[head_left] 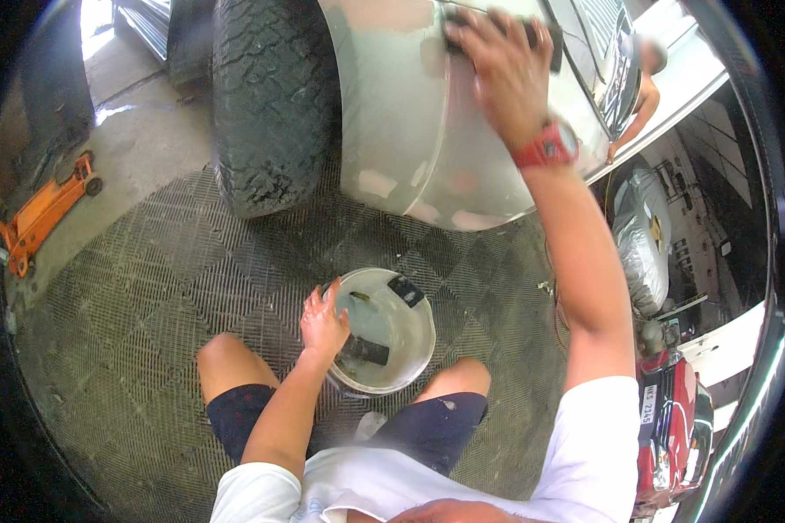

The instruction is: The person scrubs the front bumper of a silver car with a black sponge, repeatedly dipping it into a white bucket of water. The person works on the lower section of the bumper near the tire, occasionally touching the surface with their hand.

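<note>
A round, whitish bucket (423,353) stands on the floor mat (148,288) between the person's 2 bent knees (462,376). It holds cloudy, pale water (371,322); a dark rectangular pad (366,350) lies low inside, a black patch (406,291) shows against the upper right inner wall, and a small dark scrap (360,296) sits near the far side. The left hand (323,324) is at the bucket's left rim, its fingers bent and slightly apart; whether they pinch anything cannot be told.

A dark, oblong block (546,45) is up on the car panel (392,105), under the right hand (506,83), whose fingers are spread across it and hold it there. The hand covers most of the block, and its edges are blurred. The panel is pale grey-green with whitish and pinkish patches.

A red watch (551,146) circles the right wrist. A big treaded tyre (270,113) stands left of the panel, an orange floor jack (52,205) farther left. At right are another person (645,96), a silver-covered shape (645,244) and a red vehicle (672,427).
</note>
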Demonstrator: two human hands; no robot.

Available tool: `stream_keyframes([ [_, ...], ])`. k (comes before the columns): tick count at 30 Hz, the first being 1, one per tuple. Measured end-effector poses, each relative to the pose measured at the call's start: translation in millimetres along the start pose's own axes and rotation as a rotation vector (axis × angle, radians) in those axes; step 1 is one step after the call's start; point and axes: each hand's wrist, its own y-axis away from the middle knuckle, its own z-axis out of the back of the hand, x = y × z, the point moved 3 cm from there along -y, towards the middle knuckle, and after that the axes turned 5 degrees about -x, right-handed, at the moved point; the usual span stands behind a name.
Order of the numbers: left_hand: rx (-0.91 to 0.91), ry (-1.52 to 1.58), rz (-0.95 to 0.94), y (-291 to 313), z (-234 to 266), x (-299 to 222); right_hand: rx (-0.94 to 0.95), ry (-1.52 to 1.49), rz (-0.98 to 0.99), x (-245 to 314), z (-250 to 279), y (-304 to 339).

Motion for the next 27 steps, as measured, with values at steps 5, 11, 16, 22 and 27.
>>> stream_keyframes([
  [5,-0.026,-0.007,0.019,-6.3,3.3,6.7,0.101,-0.049,0.017,25.6,2.1,53.1],
  [11,-0.005,-0.003,0.019,-0.1,1.3,1.0,0.007,0.058,0.023,3.8,1.6,-9.7],
  [16,-0.040,-0.010,0.016,-0.6,6.3,7.5,0.063,-0.068,-0.044,49.4,-10.1,95.8],
  [22,-0.005,0.027,0.025,1.5,1.8,-1.3,0.146,-0.029,0.034,28.5,15.7,64.9],
  [27,0.003,0.021,0.034,-2.9,5.7,0.7,0.140,-0.074,0.000,51.7,-1.4,129.3],
])
